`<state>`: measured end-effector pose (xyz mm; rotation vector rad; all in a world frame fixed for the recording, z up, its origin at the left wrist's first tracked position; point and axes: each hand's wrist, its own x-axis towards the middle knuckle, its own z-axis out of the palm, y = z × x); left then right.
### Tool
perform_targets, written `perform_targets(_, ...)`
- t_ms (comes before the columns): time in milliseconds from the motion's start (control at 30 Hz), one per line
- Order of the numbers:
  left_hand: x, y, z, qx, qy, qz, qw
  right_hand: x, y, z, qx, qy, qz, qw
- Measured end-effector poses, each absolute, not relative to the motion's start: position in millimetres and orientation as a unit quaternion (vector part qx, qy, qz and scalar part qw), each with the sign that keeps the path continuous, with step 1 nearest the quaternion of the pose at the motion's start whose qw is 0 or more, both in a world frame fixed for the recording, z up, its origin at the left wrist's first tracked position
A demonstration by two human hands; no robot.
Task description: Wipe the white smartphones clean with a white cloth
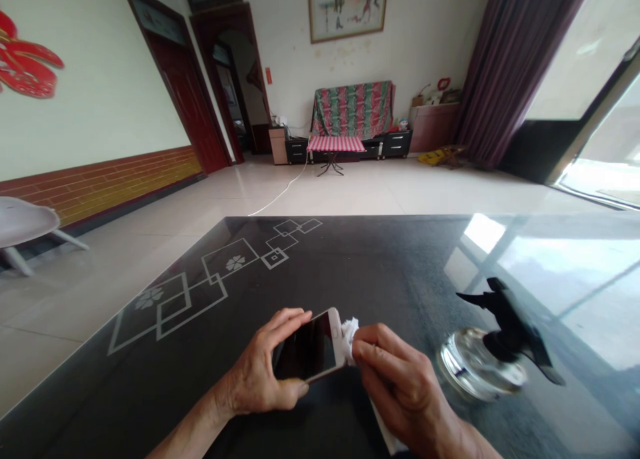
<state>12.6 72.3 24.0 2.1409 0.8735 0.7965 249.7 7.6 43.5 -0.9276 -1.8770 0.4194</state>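
Note:
A smartphone (307, 349) with a dark screen and white edge lies sideways in my left hand (265, 366), gripped between the thumb at its lower edge and the fingers at its upper edge. My right hand (400, 379) is closed on a crumpled white tissue (349, 330), which touches the phone's right end. A clear spray bottle (480, 366) with a black trigger head stands to the right of my right hand. Below my right hand, a pale strip (383, 426) is partly hidden.
The glossy dark table (350, 266) has grey square and flower patterns at its left. Beyond it are a small table with a striped pink cloth (336, 144) and black cabinets (397, 144). A white chair (27, 222) stands at the far left.

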Motion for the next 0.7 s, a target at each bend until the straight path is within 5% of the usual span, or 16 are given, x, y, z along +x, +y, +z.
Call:
perform_targets(267,17.1,70.7,25.4,0.846,0.379,0.292,0.233,235.2,7.6,35.0,-0.430,-0.689,0.191,0.551)
perform_targets(700,20.6,68.1,19.8,0.862,0.371,0.329,0.110,241.3,10.3,40.4,-0.488,-0.652,0.300,0.497)
